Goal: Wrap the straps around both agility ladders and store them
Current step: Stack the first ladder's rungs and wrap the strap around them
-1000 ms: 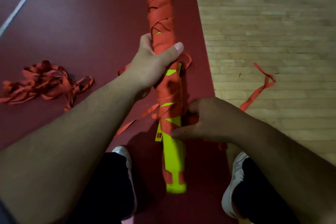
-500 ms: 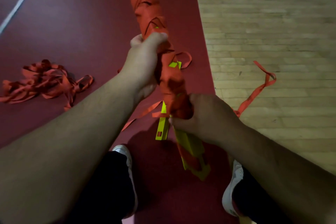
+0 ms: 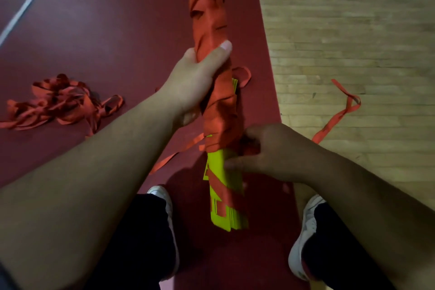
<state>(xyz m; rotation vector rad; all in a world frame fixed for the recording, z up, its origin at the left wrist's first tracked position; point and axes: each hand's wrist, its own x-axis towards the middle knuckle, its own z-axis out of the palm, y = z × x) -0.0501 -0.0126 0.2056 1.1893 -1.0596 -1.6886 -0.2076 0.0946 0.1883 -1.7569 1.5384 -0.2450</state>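
Straight before you the ladder bundle (image 3: 211, 106) runs away over the mat (image 3: 106, 30), the strap pile (image 3: 58, 99) to its left, one loose strap (image 3: 339, 113) trailing right onto the wood floor (image 3: 353, 30).

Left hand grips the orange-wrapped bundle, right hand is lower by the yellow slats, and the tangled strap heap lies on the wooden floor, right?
Not quite: the head view shows the strap heap on the dark red floor, not the wood. Left hand on the bundle, right hand by the yellow slats: correct.

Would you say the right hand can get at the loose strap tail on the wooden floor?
Probably yes: only bare floor lies between the right hand and the strap tail.
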